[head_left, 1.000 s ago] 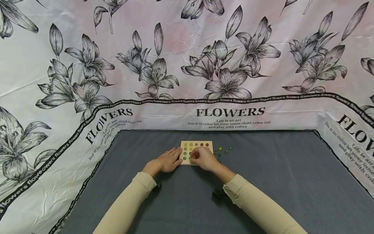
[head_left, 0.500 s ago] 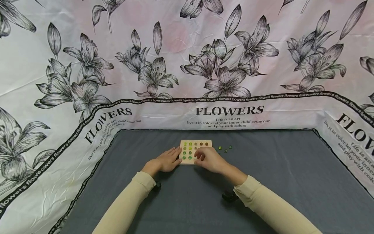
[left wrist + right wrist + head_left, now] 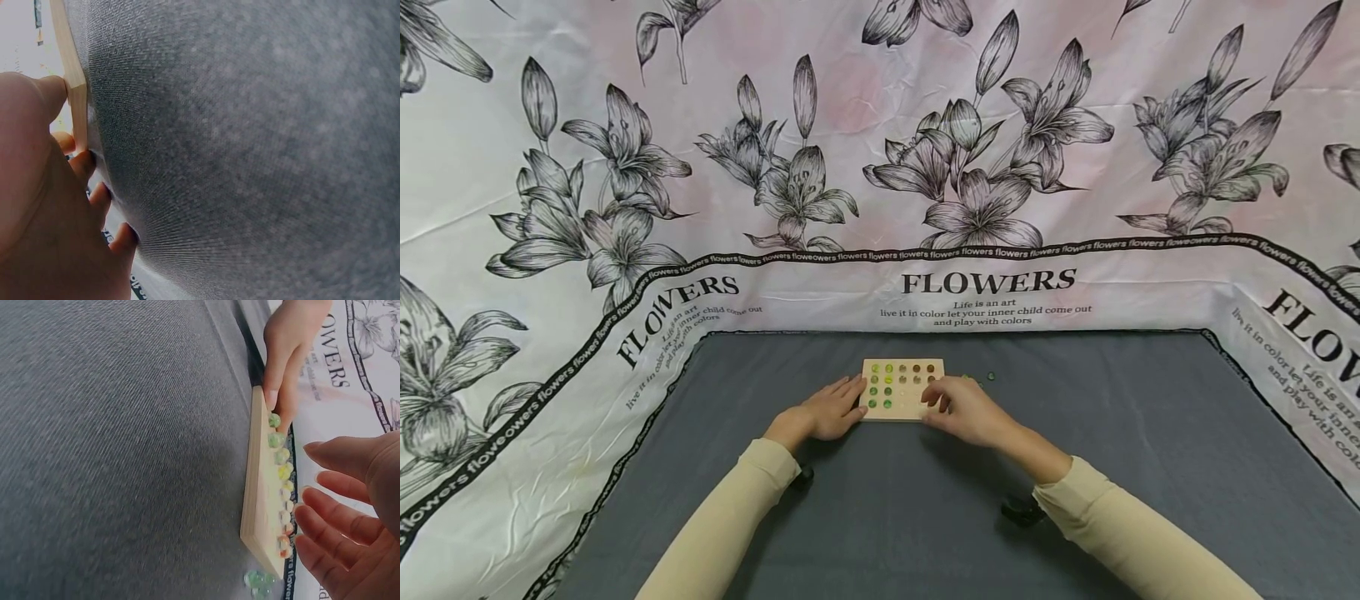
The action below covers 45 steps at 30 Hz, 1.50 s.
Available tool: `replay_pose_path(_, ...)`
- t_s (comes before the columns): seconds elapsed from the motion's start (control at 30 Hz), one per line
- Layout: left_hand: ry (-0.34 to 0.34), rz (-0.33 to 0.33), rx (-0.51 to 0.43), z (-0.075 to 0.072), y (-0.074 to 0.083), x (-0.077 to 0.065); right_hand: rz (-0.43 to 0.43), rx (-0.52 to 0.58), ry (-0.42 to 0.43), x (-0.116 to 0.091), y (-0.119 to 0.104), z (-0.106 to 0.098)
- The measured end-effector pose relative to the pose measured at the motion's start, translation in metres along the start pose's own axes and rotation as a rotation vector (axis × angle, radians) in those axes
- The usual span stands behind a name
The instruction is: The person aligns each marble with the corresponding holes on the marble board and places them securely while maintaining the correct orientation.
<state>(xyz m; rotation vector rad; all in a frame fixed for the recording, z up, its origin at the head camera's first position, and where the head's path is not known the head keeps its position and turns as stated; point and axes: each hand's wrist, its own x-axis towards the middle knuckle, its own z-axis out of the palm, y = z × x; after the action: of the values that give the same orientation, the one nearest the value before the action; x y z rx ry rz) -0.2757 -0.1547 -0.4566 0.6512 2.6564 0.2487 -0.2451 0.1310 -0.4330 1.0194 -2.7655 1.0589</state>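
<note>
A pale wooden board (image 3: 910, 411) with rows of round hollows lies on the grey cloth. Green and yellow marbles (image 3: 888, 380) fill its left columns, with brown and clear ones (image 3: 917, 368) at the back right. My left hand (image 3: 826, 413) rests at the board's left side, its thumb (image 3: 53, 94) on the front corner and its other fingers along the edge. Over the right part of the board hovers my right hand (image 3: 966, 410), fingers loosely bent. In the right wrist view, nothing shows between the thumb (image 3: 337, 453) and fingers of that hand.
Loose green marbles (image 3: 259, 582) lie just off the board's right end, mostly behind the right hand in the head view; one marble (image 3: 991, 377) shows beyond it. A flower-printed cloth (image 3: 820, 292) stands behind the grey table cloth (image 3: 880, 517).
My right hand has moved rightward across the board, uncovering green marbles in the left columns and bare hollows in the middle. It now hides most loose marbles. My left hand has stayed put.
</note>
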Motion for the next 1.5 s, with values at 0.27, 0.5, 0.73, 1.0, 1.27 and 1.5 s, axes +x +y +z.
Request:
replay_pose_path(0.27, 0.011, 0.015, 0.002, -0.005, 0.005, -0.005, 0.046, -0.022, 0.003, -0.014, 0.008, -0.013)
replay_pose_path(0.5, 0.011, 0.006, -0.006, -0.004, 0.004, -0.005, 0.083, -0.03, 0.018, -0.026, 0.021, -0.027)
replay_pose_path(0.73, -0.006, -0.004, -0.01, 0.002, -0.003, 0.003, 0.094, -0.052, 0.046, -0.034, 0.031, -0.039)
replay_pose_path(1.0, 0.011, -0.002, -0.016, 0.009, -0.01, 0.012, 0.103, -0.058, 0.084, -0.039, 0.046, -0.048)
replay_pose_path(1.27, 0.008, -0.006, -0.006, 0.003, -0.004, 0.006, 0.178, -0.063, 0.128, -0.036, 0.065, -0.055)
replay_pose_path(1.5, -0.009, 0.0, -0.008, -0.007, 0.007, -0.003, 0.251, -0.046, 0.159, -0.031, 0.084, -0.058)
